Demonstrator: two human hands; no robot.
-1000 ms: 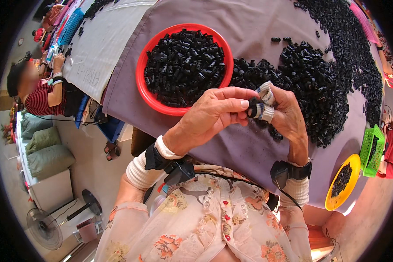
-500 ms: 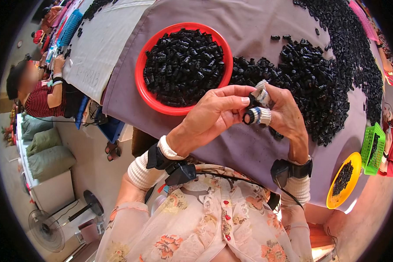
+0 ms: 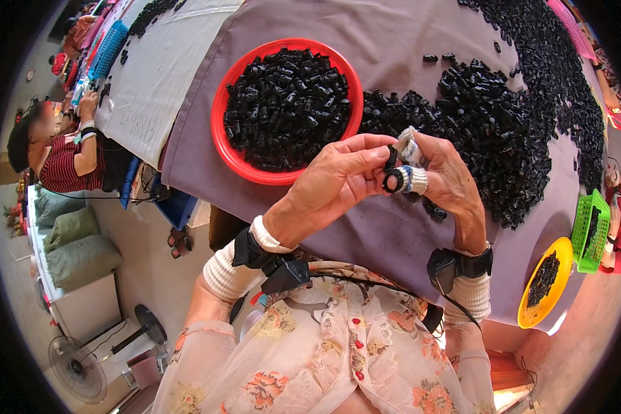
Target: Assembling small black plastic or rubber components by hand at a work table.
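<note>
In front of my body, my left hand [image 3: 334, 179] pinches a small black plastic piece [image 3: 392, 159] between thumb and fingertips. My right hand [image 3: 448, 176] meets it there, fingers curled in against the same piece. White knitted finger covers [image 3: 414, 179] wrap some of my right fingers. A round black ring shape [image 3: 392, 181] shows at the end of one cover; whether it is worn or held I cannot tell. Just beyond my hands lies a heap of similar black pieces [image 3: 486, 131]. A red basin [image 3: 222, 148] full of them stands at left on the cloth-covered table [image 3: 393, 34].
A yellow dish [image 3: 562, 265] and a green basket [image 3: 590, 234] with black pieces sit at the right edge. More pieces [image 3: 531, 62] spread along the far right. At left are a seated person [image 3: 69, 155], a fan [image 3: 76, 366] and green cushions [image 3: 79, 262].
The black piece between my fingertips now stands more upright, and the ring shape faces more toward the view. The scene has shifted slightly; both hands stay together.
</note>
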